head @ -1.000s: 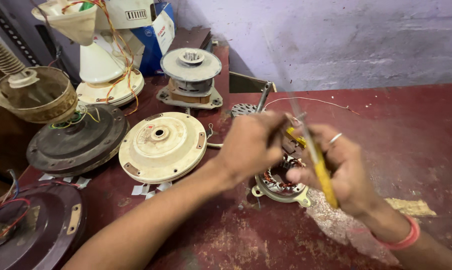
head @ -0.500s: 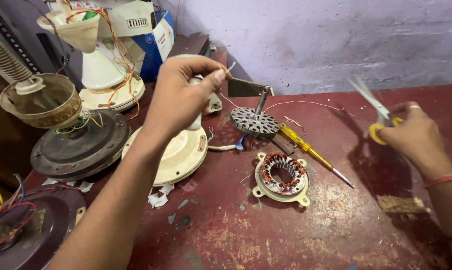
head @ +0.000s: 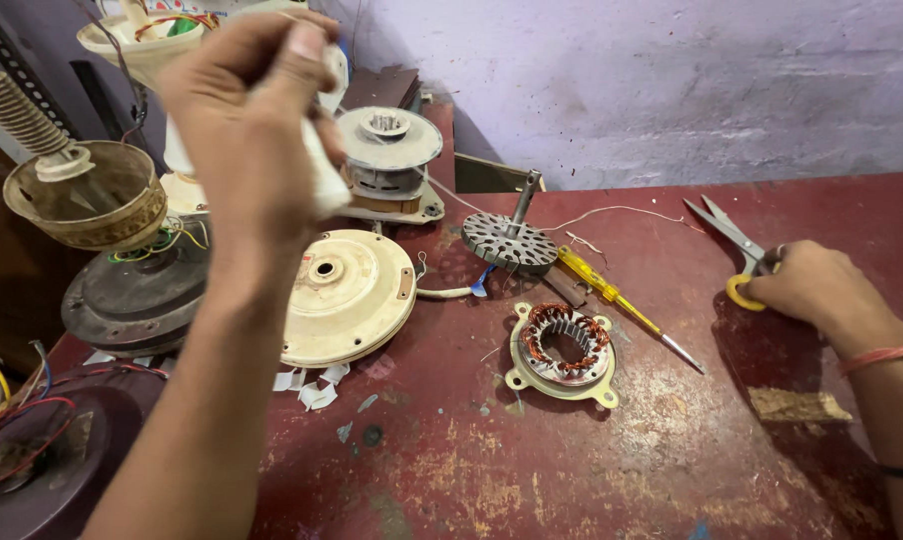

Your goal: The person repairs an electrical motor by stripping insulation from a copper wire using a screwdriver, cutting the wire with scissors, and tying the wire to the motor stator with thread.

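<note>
While left hand (head: 257, 120) pinches thin white wire (head: 442, 190), right hand (head: 807, 285) grips yellow-handled steel scissors (head: 737, 250).
Wire at twelve o'clock of copper-wound stator (head: 564, 345) looks light and limp; hold near its end.

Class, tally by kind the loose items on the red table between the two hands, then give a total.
Cream round motor cover: 1
Copper-wound stator: 1
Rotor with shaft: 1
Yellow-handled screwdriver: 1
Scissors, under the right hand: 1
Total: 5

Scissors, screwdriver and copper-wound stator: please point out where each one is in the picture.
scissors (head: 724, 232), head view, on the steel blades above the right hand (head: 807, 287).
screwdriver (head: 597, 281), head view, on its yellow handle.
copper-wound stator (head: 564, 342), head view, on the copper winding ring.
</note>
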